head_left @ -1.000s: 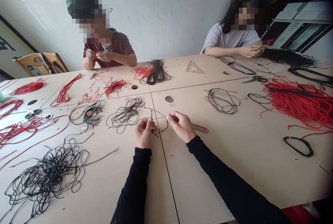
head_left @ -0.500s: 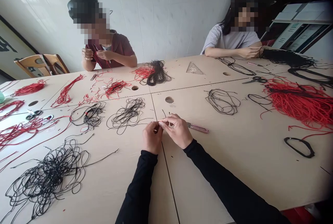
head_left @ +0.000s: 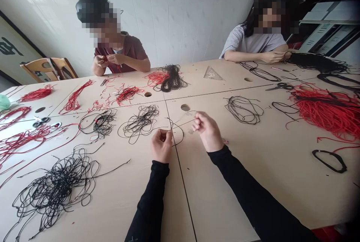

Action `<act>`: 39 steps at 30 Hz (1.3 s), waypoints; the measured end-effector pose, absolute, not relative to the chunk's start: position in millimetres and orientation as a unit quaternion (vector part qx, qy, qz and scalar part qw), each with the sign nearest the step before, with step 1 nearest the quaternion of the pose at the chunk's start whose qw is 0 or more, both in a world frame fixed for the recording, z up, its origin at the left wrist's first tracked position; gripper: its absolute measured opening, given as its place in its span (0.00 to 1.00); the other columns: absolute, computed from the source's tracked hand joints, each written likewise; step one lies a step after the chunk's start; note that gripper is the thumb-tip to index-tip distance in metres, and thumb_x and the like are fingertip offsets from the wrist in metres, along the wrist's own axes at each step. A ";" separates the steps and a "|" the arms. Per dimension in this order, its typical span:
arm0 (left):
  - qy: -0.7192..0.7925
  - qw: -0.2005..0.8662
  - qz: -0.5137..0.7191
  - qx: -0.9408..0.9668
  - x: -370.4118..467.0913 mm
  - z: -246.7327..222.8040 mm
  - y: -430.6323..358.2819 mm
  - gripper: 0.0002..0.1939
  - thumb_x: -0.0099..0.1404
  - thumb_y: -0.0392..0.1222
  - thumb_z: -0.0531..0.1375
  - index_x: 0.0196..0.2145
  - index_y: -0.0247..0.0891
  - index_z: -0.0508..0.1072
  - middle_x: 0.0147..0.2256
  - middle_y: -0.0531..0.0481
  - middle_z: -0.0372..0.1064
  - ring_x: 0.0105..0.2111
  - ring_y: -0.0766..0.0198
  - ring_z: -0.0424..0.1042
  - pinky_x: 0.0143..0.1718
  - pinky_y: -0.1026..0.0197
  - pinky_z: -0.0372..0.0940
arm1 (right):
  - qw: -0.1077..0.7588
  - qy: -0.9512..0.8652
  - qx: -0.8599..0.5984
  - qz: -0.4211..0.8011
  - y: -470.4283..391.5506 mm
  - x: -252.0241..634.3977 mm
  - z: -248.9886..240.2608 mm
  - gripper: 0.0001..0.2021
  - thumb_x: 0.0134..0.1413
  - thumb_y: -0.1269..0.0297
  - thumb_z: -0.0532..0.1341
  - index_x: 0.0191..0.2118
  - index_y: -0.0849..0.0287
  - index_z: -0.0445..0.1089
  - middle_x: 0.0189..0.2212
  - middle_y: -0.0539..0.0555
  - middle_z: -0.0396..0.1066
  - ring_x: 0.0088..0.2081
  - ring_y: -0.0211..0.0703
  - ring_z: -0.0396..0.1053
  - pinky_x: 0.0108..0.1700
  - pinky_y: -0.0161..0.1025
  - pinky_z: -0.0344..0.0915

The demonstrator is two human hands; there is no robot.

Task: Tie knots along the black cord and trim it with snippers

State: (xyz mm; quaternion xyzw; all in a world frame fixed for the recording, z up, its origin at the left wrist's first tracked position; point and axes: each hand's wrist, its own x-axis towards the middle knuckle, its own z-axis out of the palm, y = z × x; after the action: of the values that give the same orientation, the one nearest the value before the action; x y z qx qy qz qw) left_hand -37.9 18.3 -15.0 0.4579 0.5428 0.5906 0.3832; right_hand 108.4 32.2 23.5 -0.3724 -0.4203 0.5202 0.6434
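A thin black cord (head_left: 183, 134) curves over the table between my two hands. My left hand (head_left: 162, 145) is closed in a pinch on it, near the dark seam of the table. To the right and a little higher, my right hand (head_left: 207, 131) is closed with its fingertips on the cord, which looks stretched toward the left hand. A loose black cord bundle (head_left: 142, 122) lies left of my left hand. The pink-handled tool (head_left: 225, 141) is mostly hidden behind my right wrist.
A large black cord tangle (head_left: 56, 185) lies front left, a black coil (head_left: 243, 110) right of centre, red cords (head_left: 329, 110) at the right. Scissors (head_left: 282, 86) and a clear triangle (head_left: 213, 73) lie farther back. Two people sit across the table (head_left: 253, 197), handling cords.
My hands, together before, are now apart; the right one moved right and up, and a cord shows between them. The view has shifted slightly left.
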 end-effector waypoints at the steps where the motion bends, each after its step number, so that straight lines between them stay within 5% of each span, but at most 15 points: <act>1: 0.529 0.418 0.604 0.424 -39.4 -14.3 19.3 0.12 0.55 0.45 0.61 0.22 0.37 0.63 0.18 0.56 0.61 0.16 0.71 0.60 0.16 0.67 0.54 | 0.677 -0.365 -0.363 0.526 35.5 113.3 25.1 0.08 0.52 0.59 0.57 0.29 0.57 0.60 0.20 0.44 0.52 0.21 0.32 0.51 0.24 0.32 0.55; 5: 0.471 0.520 0.641 0.312 -44.5 -10.6 22.5 0.15 0.51 0.46 0.64 0.24 0.38 0.62 0.19 0.56 0.63 0.15 0.71 0.61 0.14 0.68 0.56 | 0.714 -0.254 -0.427 0.494 46.6 131.2 20.7 0.07 0.49 0.61 0.58 0.29 0.57 0.59 0.20 0.44 0.57 0.19 0.31 0.52 0.21 0.31 0.55; 12: 0.432 0.578 0.637 0.272 -44.9 -8.3 23.7 0.16 0.48 0.46 0.67 0.25 0.35 0.66 0.22 0.53 0.65 0.19 0.69 0.66 0.17 0.67 0.61 | 0.503 -0.439 -0.655 0.354 47.1 138.4 2.0 0.13 0.52 0.57 0.58 0.40 0.60 0.63 0.25 0.53 0.72 0.22 0.38 0.62 0.23 0.35 0.60; 19: 0.408 0.596 0.608 0.329 -39.1 -6.8 19.1 0.13 0.52 0.45 0.66 0.27 0.34 0.69 0.22 0.53 0.65 0.20 0.69 0.67 0.18 0.67 0.61 | 0.450 -0.694 -0.468 0.311 33.3 108.5 6.1 0.15 0.60 0.60 0.52 0.49 0.59 0.65 0.47 0.59 0.69 0.46 0.44 0.67 0.42 0.40 0.65; 25: 0.406 0.592 0.607 0.341 -39.8 -8.2 18.3 0.13 0.52 0.46 0.66 0.27 0.34 0.70 0.23 0.52 0.66 0.20 0.69 0.66 0.19 0.66 0.62 | 0.411 -0.695 -0.453 0.377 31.9 106.5 5.1 0.12 0.60 0.57 0.53 0.34 0.60 0.66 0.29 0.51 0.69 0.32 0.38 0.66 0.37 0.37 0.63; 39: 0.418 0.617 0.570 0.346 -38.2 -9.0 18.6 0.16 0.49 0.47 0.68 0.31 0.33 0.73 0.24 0.51 0.67 0.22 0.67 0.68 0.24 0.62 0.68 | 0.409 -0.669 -0.456 0.421 31.6 104.5 -0.4 0.13 0.57 0.56 0.55 0.34 0.61 0.69 0.24 0.49 0.68 0.24 0.36 0.63 0.26 0.34 0.62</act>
State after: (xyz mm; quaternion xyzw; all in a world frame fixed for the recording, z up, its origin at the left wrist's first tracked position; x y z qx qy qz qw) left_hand -38.2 18.6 -9.0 0.3464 0.4181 0.5696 0.6170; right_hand 104.5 31.6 -0.4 -0.4558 -0.6692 0.4208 0.4091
